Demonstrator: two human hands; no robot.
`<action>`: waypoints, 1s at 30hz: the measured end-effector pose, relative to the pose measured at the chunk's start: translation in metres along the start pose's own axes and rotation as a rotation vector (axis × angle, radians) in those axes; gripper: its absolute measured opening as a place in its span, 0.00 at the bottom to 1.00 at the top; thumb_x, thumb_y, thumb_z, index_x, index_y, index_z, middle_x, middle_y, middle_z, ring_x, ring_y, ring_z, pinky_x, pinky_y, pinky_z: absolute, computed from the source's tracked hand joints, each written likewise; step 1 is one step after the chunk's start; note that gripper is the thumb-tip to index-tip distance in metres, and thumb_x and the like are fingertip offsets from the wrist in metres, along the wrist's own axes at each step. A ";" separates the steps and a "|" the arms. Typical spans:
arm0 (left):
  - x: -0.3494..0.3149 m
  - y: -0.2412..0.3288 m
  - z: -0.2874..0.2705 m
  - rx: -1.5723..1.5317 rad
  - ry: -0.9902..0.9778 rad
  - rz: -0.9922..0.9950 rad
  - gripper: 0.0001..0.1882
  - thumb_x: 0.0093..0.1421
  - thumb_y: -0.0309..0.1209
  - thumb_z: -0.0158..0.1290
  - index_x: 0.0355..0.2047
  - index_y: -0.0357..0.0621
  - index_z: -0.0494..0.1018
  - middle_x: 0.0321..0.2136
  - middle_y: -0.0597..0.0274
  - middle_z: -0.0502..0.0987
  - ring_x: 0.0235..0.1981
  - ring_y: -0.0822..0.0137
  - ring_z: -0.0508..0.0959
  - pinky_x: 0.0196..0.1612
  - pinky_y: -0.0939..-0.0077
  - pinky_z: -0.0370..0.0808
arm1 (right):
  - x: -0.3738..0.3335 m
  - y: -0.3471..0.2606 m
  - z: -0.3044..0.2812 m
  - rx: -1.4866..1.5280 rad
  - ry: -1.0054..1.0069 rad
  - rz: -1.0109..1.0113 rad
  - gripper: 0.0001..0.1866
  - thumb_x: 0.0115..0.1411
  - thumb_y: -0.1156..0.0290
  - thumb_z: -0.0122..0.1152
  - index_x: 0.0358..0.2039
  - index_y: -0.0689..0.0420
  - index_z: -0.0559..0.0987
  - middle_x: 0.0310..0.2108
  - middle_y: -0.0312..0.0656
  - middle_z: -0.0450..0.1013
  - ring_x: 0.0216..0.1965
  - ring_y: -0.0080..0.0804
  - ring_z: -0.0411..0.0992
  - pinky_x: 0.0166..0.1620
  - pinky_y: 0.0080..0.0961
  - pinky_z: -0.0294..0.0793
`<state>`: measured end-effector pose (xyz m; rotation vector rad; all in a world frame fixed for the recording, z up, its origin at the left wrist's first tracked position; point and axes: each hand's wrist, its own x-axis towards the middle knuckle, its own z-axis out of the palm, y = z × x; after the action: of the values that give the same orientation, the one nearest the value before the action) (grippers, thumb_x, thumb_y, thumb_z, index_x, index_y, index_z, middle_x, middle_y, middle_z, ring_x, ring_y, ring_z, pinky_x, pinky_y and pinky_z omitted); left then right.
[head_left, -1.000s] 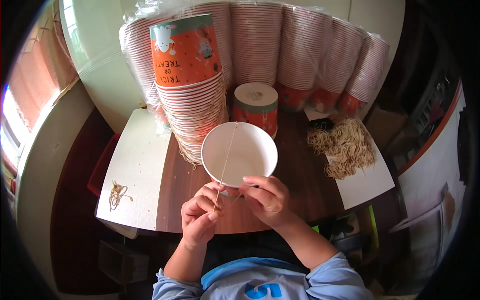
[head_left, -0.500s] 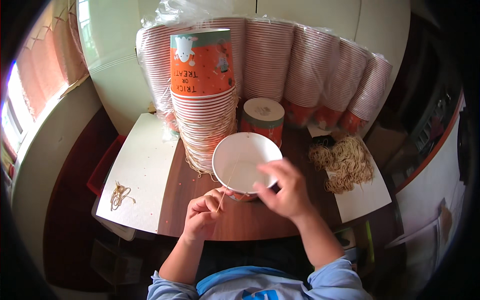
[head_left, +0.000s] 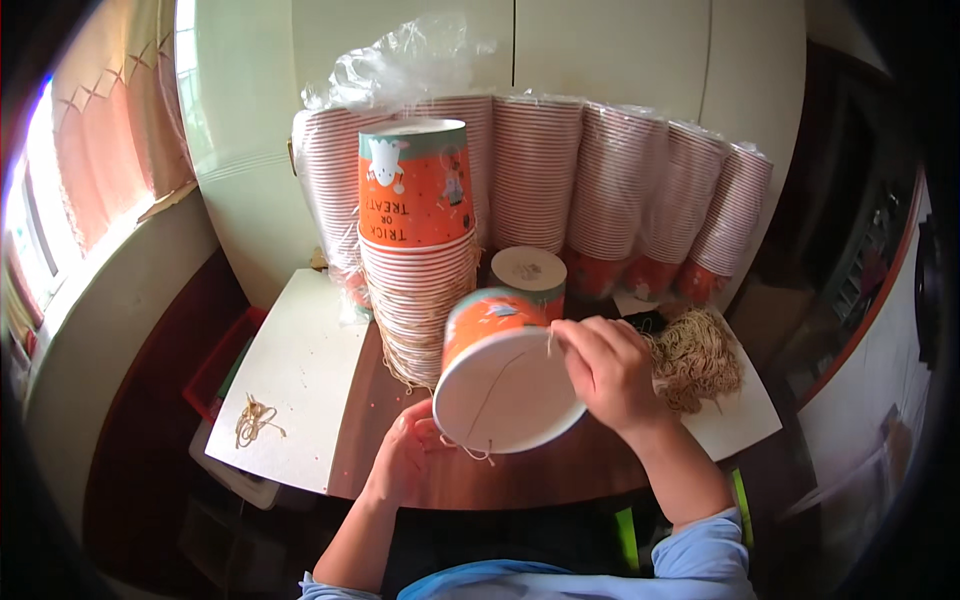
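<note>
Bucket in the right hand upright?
No, the bucket tilts, its open mouth facing the camera, with the right hand at its rim.

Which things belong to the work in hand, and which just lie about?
Probably the work:
tilted bucket in the right hand
its string
bucket stack
wrapped buckets
string pile

Seemingly lying about:
plastic film
red container
perhaps small string bundle

A peach curtain (head_left: 115,200) hangs at the window (head_left: 32,240), left of pale panels (head_left: 610,55).

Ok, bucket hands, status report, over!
Right hand holds bucket rim. Left hand beside it, contact unclear. Bucket tilted, string across mouth. Tall stack close behind.
</note>
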<state>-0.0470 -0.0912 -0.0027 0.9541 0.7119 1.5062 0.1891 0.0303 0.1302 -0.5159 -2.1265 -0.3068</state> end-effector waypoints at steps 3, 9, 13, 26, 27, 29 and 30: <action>0.003 0.043 0.038 -0.056 0.019 0.235 0.51 0.52 0.60 0.50 0.63 0.40 0.42 0.58 0.51 0.59 0.58 0.62 0.61 0.59 0.63 0.57 | 0.017 -0.018 -0.018 0.110 0.102 -0.296 0.24 0.44 0.79 0.59 0.46 0.57 0.74 0.41 0.45 0.71 0.38 0.39 0.72 0.41 0.31 0.72; 0.048 0.144 0.059 0.529 0.128 0.963 0.51 0.49 0.44 0.62 0.64 0.41 0.41 0.60 0.51 0.53 0.60 0.58 0.58 0.59 0.62 0.56 | 0.089 -0.020 -0.014 1.126 0.111 0.083 0.24 0.56 0.70 0.56 0.53 0.64 0.66 0.48 0.47 0.68 0.50 0.33 0.67 0.51 0.28 0.65; 0.084 0.208 0.063 0.737 0.079 1.063 0.48 0.53 0.39 0.60 0.64 0.40 0.41 0.58 0.49 0.57 0.59 0.58 0.59 0.59 0.61 0.56 | 0.157 -0.029 -0.009 1.177 0.139 0.156 0.27 0.56 0.66 0.59 0.53 0.65 0.66 0.48 0.49 0.67 0.50 0.36 0.66 0.52 0.29 0.65; 0.186 0.224 0.018 0.753 0.101 0.865 0.43 0.56 0.33 0.56 0.63 0.40 0.41 0.55 0.47 0.62 0.56 0.60 0.65 0.56 0.66 0.63 | 0.216 0.023 0.075 0.818 0.182 0.188 0.26 0.56 0.63 0.59 0.51 0.65 0.67 0.42 0.49 0.73 0.42 0.35 0.72 0.45 0.28 0.72; 0.193 0.221 0.014 0.734 0.076 0.825 0.43 0.56 0.34 0.56 0.63 0.39 0.41 0.55 0.48 0.63 0.55 0.60 0.65 0.56 0.67 0.64 | 0.215 0.030 0.083 0.815 0.183 0.189 0.26 0.56 0.63 0.59 0.51 0.65 0.67 0.42 0.49 0.73 0.42 0.35 0.72 0.45 0.28 0.72; 0.197 0.212 -0.003 0.845 0.162 0.749 0.42 0.57 0.38 0.56 0.63 0.40 0.43 0.53 0.49 0.65 0.53 0.62 0.68 0.53 0.69 0.66 | 0.213 0.041 0.098 0.468 -0.023 0.480 0.24 0.55 0.61 0.61 0.47 0.64 0.71 0.38 0.50 0.75 0.38 0.37 0.74 0.43 0.30 0.73; 0.197 0.204 -0.010 0.882 0.171 0.745 0.42 0.57 0.39 0.55 0.64 0.41 0.43 0.53 0.49 0.65 0.51 0.62 0.69 0.53 0.69 0.66 | 0.204 0.042 0.108 0.526 0.057 0.390 0.24 0.55 0.57 0.61 0.44 0.62 0.72 0.36 0.51 0.76 0.38 0.40 0.75 0.42 0.32 0.73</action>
<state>-0.1577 0.0719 0.2015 1.9194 1.2852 1.9519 0.0266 0.1610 0.2381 -0.5802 -1.8965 0.4421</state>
